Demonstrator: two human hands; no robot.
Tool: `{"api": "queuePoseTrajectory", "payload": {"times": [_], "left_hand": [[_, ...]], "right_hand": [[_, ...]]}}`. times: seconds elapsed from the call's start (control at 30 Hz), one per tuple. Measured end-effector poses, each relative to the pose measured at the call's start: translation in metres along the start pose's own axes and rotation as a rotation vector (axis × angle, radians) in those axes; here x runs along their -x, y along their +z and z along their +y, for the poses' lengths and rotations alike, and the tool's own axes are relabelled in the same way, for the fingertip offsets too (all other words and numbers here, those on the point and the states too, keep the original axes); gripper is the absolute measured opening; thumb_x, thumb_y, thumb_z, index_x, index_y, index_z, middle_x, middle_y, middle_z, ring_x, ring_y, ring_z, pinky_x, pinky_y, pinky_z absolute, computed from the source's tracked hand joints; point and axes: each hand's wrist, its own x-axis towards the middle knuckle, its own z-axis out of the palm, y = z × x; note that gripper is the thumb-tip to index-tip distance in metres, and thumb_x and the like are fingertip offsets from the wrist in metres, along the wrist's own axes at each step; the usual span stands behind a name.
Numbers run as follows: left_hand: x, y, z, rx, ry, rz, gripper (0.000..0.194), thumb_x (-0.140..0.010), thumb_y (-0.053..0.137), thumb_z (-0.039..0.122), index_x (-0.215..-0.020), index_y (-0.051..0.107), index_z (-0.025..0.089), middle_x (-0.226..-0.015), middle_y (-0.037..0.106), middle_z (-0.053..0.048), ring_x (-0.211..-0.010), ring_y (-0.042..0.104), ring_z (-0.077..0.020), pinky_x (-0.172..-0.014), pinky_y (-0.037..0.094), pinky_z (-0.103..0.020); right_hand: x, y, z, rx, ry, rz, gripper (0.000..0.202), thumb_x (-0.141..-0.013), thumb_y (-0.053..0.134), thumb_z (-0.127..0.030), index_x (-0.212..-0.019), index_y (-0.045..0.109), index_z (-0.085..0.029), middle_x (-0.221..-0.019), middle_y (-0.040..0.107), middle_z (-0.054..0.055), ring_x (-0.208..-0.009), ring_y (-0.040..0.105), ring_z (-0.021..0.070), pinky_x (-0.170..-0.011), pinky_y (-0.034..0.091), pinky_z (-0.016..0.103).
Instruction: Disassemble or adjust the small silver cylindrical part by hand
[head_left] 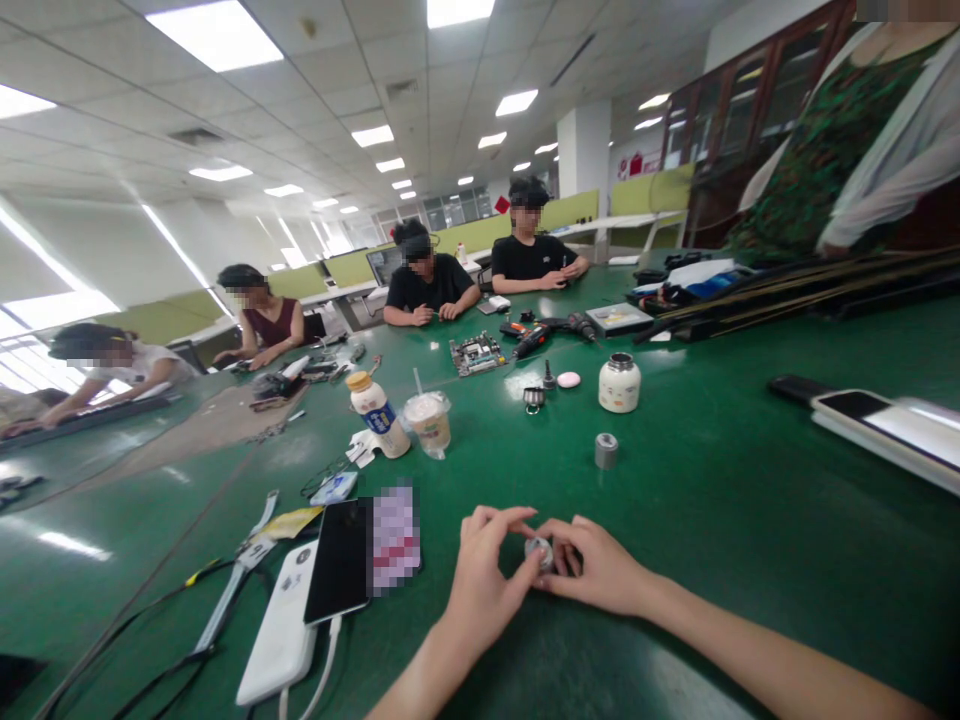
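Open-plan office, yellow-green partitions [654, 194], ceiling light panels [215, 35], white desks [634, 224]

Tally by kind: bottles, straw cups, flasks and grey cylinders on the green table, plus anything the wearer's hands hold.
Yellow-capped bottle: 1
Plastic cup with straw: 1
Cream flask: 1
Grey cylinder: 1
Small round piece, held between left hand and right hand: 1
Total: 5

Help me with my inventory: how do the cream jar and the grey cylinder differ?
The cream jar is larger and rounded, while the grey cylinder is smaller and straight-sided. The cream jar carries face-like drawings; the grey cylinder looks plain. The grey cylinder stands nearer the right hand than the cream jar. Both stand on the green table.
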Motion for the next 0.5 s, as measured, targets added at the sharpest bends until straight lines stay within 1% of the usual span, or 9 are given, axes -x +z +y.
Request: {"api": "queuePoseTrajectory", "payload": {"times": [0.07,0.1,0.2,0.27,0.37,0.43,0.5], "left_hand": [[0.0000,-0.0001,-0.0006,0.000,-0.013,-0.003,0.039,-0.082,0.068,0.015,-0.117,0.056,0.027,-0.090,0.073,0.000,-0.095,0.058,-0.0256,-0.085,0.042,-0.041],[0.0003,-0.0006,-0.0001,0.008,-0.008,-0.011,0.040,-0.082,0.066,0.013,-0.118,0.055,0.027,-0.090,0.074,0.000,-0.097,0.058,-0.0256,-0.086,0.042,-0.042],[0.0018,-0.0027,0.0030,0.036,0.030,-0.031,0.048,-0.080,0.062,0.007,-0.123,0.052,0.027,-0.102,0.073,-0.002,-0.103,0.056,-0.0254,-0.090,0.041,-0.042],[0.0025,-0.0030,0.0048,0.033,0.033,-0.027,0.050,-0.079,0.063,0.007,-0.123,0.053,0.026,-0.108,0.072,-0.003,-0.105,0.055,-0.0259,-0.090,0.041,-0.042],[0.0019,-0.0013,0.0043,0.008,-0.002,-0.015,0.043,-0.080,0.068,0.013,-0.119,0.056,0.027,-0.100,0.075,-0.002,-0.100,0.057,-0.0265,-0.087,0.042,-0.042],[0.0001,-0.0012,0.0018,0.007,-0.002,0.003,0.038,-0.082,0.070,0.016,-0.116,0.057,0.028,-0.092,0.077,0.000,-0.096,0.059,-0.0257,-0.085,0.042,-0.041],[-0.0032,-0.0038,-0.0026,0.002,0.008,0.061,0.032,-0.083,0.070,0.018,-0.112,0.058,0.027,-0.089,0.077,0.001,-0.094,0.061,-0.0244,-0.084,0.041,-0.040]], "right_hand": [[0.0002,-0.0003,-0.0007,0.001,0.008,-0.005,0.030,-0.080,0.071,-0.047,-0.098,0.062,-0.024,-0.063,0.065,-0.008,-0.058,0.061,0.0138,-0.073,0.038,0.029],[0.0002,-0.0001,-0.0005,0.006,0.012,-0.007,0.029,-0.080,0.071,-0.045,-0.097,0.062,-0.024,-0.063,0.065,-0.008,-0.058,0.061,0.0138,-0.072,0.038,0.028],[0.0000,0.0012,0.0013,0.035,0.017,-0.003,0.025,-0.079,0.072,-0.040,-0.095,0.062,-0.023,-0.065,0.066,-0.007,-0.058,0.059,0.0138,-0.070,0.038,0.028],[-0.0002,0.0018,0.0019,0.044,0.014,0.000,0.025,-0.079,0.071,-0.038,-0.098,0.062,-0.023,-0.066,0.066,-0.006,-0.059,0.058,0.0138,-0.071,0.038,0.028],[-0.0004,0.0012,0.0002,0.035,0.014,-0.009,0.029,-0.080,0.071,-0.041,-0.102,0.062,-0.025,-0.066,0.066,-0.006,-0.061,0.059,0.0144,-0.070,0.038,0.028],[-0.0005,0.0002,-0.0019,0.030,0.019,-0.009,0.030,-0.080,0.071,-0.046,-0.100,0.063,-0.025,-0.065,0.065,-0.006,-0.061,0.059,0.0148,-0.070,0.038,0.028],[-0.0009,-0.0008,-0.0034,0.033,0.023,-0.009,0.032,-0.080,0.071,-0.049,-0.099,0.063,-0.025,-0.065,0.065,-0.007,-0.060,0.058,0.0148,-0.070,0.038,0.028]]}}
